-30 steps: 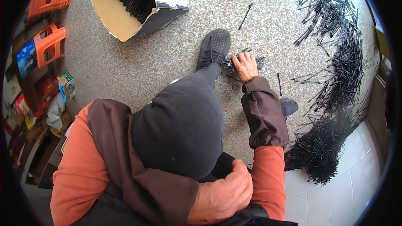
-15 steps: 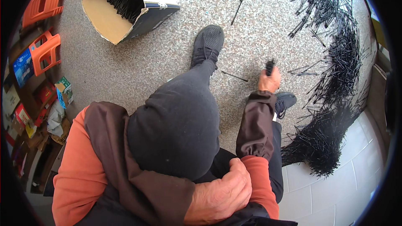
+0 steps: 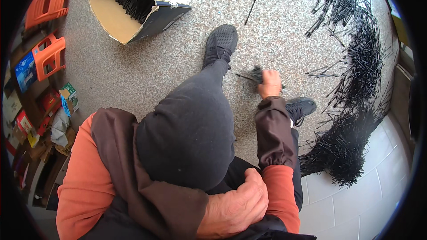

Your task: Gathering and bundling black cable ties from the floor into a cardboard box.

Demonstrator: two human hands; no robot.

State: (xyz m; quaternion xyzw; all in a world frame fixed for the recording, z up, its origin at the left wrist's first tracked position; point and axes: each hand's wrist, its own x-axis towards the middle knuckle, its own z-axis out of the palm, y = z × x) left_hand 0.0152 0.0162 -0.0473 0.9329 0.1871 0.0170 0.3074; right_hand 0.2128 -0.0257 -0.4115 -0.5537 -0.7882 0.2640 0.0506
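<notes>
Head view. Right hand (image 3: 269, 83): clenched around a small bundle of black sticks (image 3: 254, 74), low over the speckled floor (image 3: 178, 58), between the two black shoes.
Left hand (image 3: 235, 204): near edge, loosely curled, resting on the right arm's orange sleeve, grasping nothing.
Large heap of black sticks (image 3: 351, 120): right side, running far to near.
Open cardboard box (image 3: 129, 6): far left, on its side, with more black sticks inside.
Orange stools (image 3: 46, 55): left edge.

Right hand (image 3: 270, 83) clutching black sticks bundle (image 3: 255, 74) above speckled floor (image 3: 169, 62)
</notes>
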